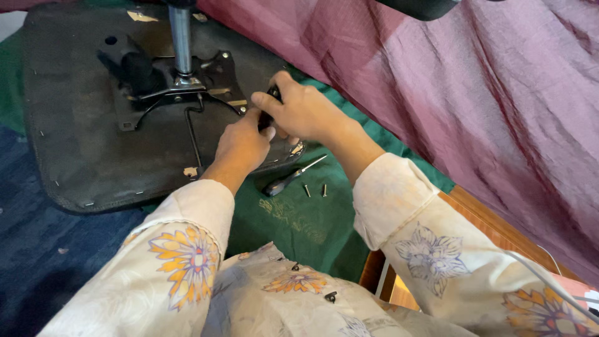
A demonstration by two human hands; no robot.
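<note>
An upturned office chair seat (75,125) lies on the floor with its black metal mounting plate (215,75) and chrome gas cylinder (181,43) facing up. My left hand (240,146) rests on the seat's near edge, fingers pinching at something by the plate. My right hand (306,112) grips a black-handled tool (269,107), held upright against the plate's right edge. A screwdriver (290,178) lies on the green cloth just below both hands, with two loose screws (315,190) beside it.
A green cloth (299,224) covers the floor under the seat, with dark blue carpet (37,249) to the left. A pink fabric (474,93) drapes across the right side. A wooden edge (480,215) shows at the lower right.
</note>
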